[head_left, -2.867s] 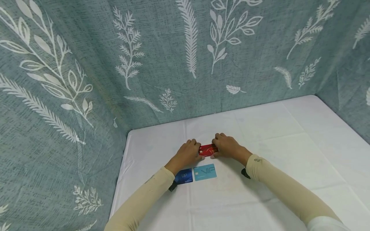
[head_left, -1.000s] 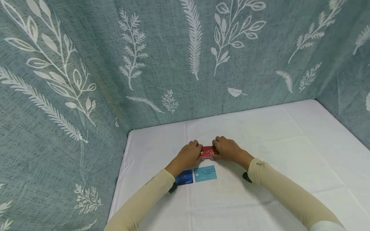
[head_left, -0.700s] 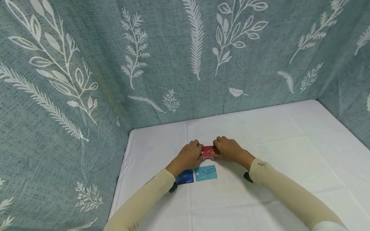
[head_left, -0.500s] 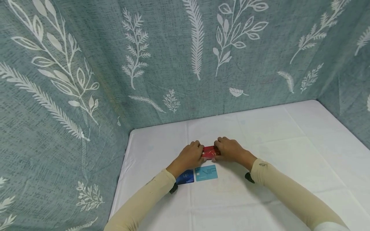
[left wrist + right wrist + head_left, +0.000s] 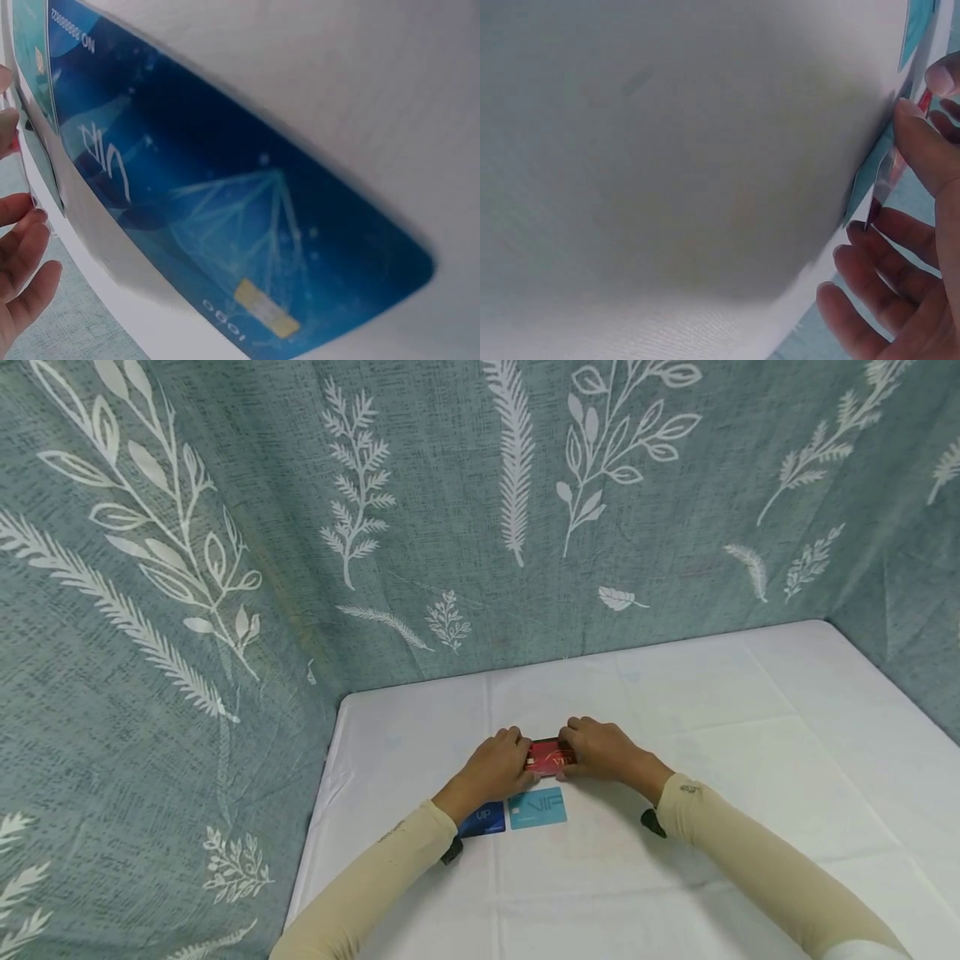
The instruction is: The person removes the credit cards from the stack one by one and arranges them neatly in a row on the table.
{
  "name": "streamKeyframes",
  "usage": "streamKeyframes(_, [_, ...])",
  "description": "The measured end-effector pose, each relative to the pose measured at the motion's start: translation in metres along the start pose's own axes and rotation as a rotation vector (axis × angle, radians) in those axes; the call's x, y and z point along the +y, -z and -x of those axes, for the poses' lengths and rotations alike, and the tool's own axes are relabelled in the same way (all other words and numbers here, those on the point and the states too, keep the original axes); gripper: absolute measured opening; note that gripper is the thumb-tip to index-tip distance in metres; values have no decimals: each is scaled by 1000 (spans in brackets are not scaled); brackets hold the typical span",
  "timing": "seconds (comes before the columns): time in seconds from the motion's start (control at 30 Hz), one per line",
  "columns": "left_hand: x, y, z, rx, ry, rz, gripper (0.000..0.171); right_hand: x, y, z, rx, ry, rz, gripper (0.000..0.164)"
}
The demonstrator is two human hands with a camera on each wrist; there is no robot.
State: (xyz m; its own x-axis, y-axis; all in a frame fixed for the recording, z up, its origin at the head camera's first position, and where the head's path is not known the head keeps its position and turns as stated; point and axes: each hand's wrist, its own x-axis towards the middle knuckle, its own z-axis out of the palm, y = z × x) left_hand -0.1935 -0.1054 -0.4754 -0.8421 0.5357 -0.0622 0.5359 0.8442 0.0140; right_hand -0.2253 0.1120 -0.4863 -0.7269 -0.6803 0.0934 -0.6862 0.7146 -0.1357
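Seen from the head view, with 12 o'clock straight away from the person, a thin, glossy red rectangular card (image 5: 548,758) sits between the two hands, its short ends covered by fingers, so that only the middle and part of a gold "VIP" show. The left hand (image 5: 495,766) pinches it at 9 o'clock and the right hand (image 5: 603,750) at 3 o'clock; whether the card touches the white cloth-covered table (image 5: 712,718) cannot be told. At its 6 o'clock lies a light blue rectangular card (image 5: 537,808) marked "VIP", and at that card's 9 o'clock a dark blue rectangular card (image 5: 485,819), its outer end hidden behind the left beige sleeve (image 5: 375,877). The left wrist view shows far more of the dark blue card, though its bottom corner is cut off and the lettering is upside down and soft. There the left hand's fingers are cropped at 8 to 9 o'clock. In the right wrist view the red card is nearly edge-on, blurred at the fingertips, with a flat teal-blue shape (image 5: 868,175) just beside it, too obscured to identify.
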Motion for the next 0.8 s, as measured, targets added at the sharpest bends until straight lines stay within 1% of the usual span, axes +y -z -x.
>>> streamKeyframes(0.2, [1, -3, 0, 22, -11, -3, 55, 0, -1, 3, 22, 10, 9, 58])
streamKeyframes(0.5, [4, -2, 1, 9, -24, -1, 57, 1, 0, 9, 54, 24, 2, 54])
streamKeyframes(0.8, [7, -2, 3, 40, -42, 2, 54, 3, 1, 14, 69, 23, -19, 56])
